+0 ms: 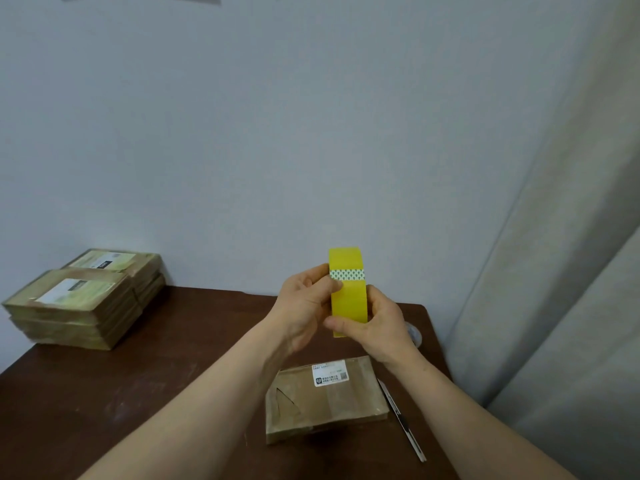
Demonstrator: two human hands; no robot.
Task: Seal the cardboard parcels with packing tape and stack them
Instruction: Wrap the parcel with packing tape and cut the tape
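Observation:
A yellow roll of packing tape (348,303) is held edge-on above the table, a patterned white strip across its upper face. My right hand (375,327) grips its lower part from the right. My left hand (306,303) holds the roll from the left, with fingertips at the patterned strip. Below my hands a flat cardboard parcel (323,398) with a white label lies on the dark brown table (138,393). At the table's back left stand stacks of flat parcels (86,299) with labels on top.
A thin utility knife (401,419) lies just right of the parcel, near the table's right edge. Behind my right hand a pale round object (414,332) is partly hidden. A grey wall is behind the table and a curtain (571,271) hangs at the right.

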